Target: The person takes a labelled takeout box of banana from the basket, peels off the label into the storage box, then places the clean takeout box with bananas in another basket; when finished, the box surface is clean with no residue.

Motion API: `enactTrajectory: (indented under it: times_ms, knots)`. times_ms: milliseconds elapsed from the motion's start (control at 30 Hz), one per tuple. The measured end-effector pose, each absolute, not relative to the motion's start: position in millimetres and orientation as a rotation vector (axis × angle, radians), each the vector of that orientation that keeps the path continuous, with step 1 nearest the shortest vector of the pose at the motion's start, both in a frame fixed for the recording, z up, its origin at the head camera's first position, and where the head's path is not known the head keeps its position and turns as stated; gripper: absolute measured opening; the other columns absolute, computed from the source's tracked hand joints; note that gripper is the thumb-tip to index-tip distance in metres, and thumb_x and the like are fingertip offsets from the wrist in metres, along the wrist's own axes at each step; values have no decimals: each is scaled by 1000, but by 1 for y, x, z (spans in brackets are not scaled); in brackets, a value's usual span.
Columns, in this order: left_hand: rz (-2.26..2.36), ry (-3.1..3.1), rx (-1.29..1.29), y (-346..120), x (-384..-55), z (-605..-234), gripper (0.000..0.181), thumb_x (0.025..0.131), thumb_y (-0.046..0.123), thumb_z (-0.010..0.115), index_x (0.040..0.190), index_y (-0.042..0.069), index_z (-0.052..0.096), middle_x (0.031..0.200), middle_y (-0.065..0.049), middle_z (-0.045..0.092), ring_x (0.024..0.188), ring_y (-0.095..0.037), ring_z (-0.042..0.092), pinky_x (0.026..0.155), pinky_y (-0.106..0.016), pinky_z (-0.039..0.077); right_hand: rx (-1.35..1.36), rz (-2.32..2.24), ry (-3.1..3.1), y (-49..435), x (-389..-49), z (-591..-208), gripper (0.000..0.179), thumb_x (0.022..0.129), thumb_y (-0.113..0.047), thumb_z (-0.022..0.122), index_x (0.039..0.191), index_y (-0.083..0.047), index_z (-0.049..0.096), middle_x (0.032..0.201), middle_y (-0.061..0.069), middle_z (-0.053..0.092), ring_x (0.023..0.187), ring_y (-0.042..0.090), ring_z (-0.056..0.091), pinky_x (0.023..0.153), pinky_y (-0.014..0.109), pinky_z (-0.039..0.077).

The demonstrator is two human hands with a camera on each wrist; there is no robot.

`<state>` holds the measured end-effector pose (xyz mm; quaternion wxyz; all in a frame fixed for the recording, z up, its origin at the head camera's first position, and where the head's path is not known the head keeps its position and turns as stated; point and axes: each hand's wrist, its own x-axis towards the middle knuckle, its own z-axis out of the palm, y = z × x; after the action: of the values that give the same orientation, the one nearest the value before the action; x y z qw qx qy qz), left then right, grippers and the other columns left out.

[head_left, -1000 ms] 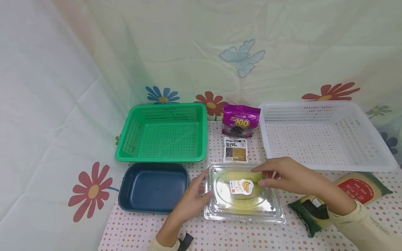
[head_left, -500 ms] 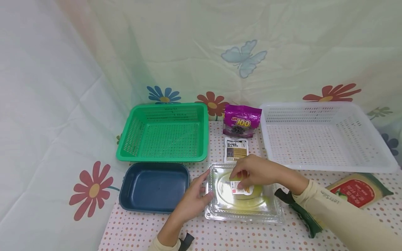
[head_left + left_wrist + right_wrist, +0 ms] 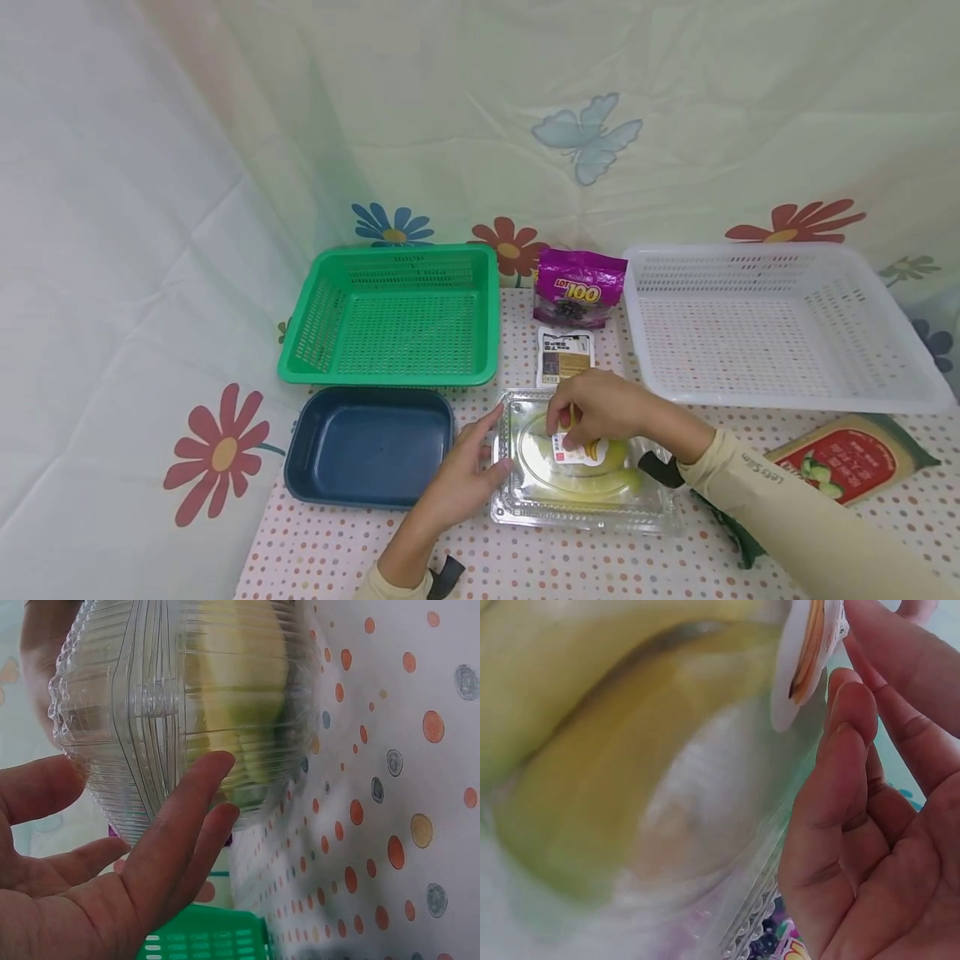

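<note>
A lidded clear plastic box (image 3: 645, 508) lies on the dotted cloth, yellow-green bananas (image 3: 585, 802) showing inside it. On top of the lid sits a white label (image 3: 594, 453) with a banana picture. My right hand (image 3: 600, 407) is over the lid, thumb tip at the label's left part and the other fingers curled beside it; whether they pinch its edge I cannot tell. In the right wrist view the label (image 3: 802, 667) appears edge-on by the thumb. My left hand (image 3: 467, 482) rests against the box's left side, its fingers (image 3: 187, 810) extended along the clear wall.
A green basket (image 3: 386, 382) and a dark blue bin (image 3: 367, 458) stand left. Behind the box are a white pouch (image 3: 566, 358) and a purple bag (image 3: 577, 287). Right are a white basket (image 3: 795, 398), a red-labelled pack (image 3: 847, 462) and a dark green pack (image 3: 738, 542) under the sleeve.
My right hand has moved left across the lid, from the box's right part onto the label, where it stays with small finger movements. The left hand holds its place.
</note>
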<state>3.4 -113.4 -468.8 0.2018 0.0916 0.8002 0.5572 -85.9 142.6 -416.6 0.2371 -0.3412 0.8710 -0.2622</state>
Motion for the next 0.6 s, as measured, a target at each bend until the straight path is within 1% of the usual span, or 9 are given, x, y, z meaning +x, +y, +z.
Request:
enactTrajectory:
  times_ms: [233, 367, 467, 600]
  knots:
    - [1544, 2246, 261, -115, 3, -468, 73, 99, 25, 66, 162, 31, 29, 161, -18, 35, 131, -50, 52, 100, -61, 52, -882, -695, 2393, 140, -86, -415, 22, 73, -15, 88, 79, -29, 72, 76, -15, 62, 68, 2, 54, 66, 25, 46]
    - [1547, 2244, 253, -114, 4, -468, 73, 99, 24, 66, 161, 31, 29, 161, -18, 35, 130, -50, 52, 99, -61, 52, -836, -709, 2387, 138, -86, -414, 22, 73, -16, 89, 81, -29, 73, 75, -13, 62, 65, 4, 54, 64, 26, 46]
    - [1549, 2241, 248, -114, 3, -467, 73, 98, 24, 66, 161, 32, 29, 160, -18, 36, 130, -49, 52, 99, -62, 51, -805, -692, 2402, 136, -86, -414, 23, 73, -16, 89, 82, -30, 74, 74, -14, 62, 65, 5, 54, 65, 27, 45]
    - [1543, 2248, 245, -114, 3, -468, 73, 98, 24, 66, 161, 33, 29, 160, -17, 37, 130, -47, 53, 99, -61, 51, -784, -631, 2443, 132, -86, -413, 23, 71, -18, 90, 77, -31, 72, 72, -15, 60, 67, 5, 53, 66, 28, 44]
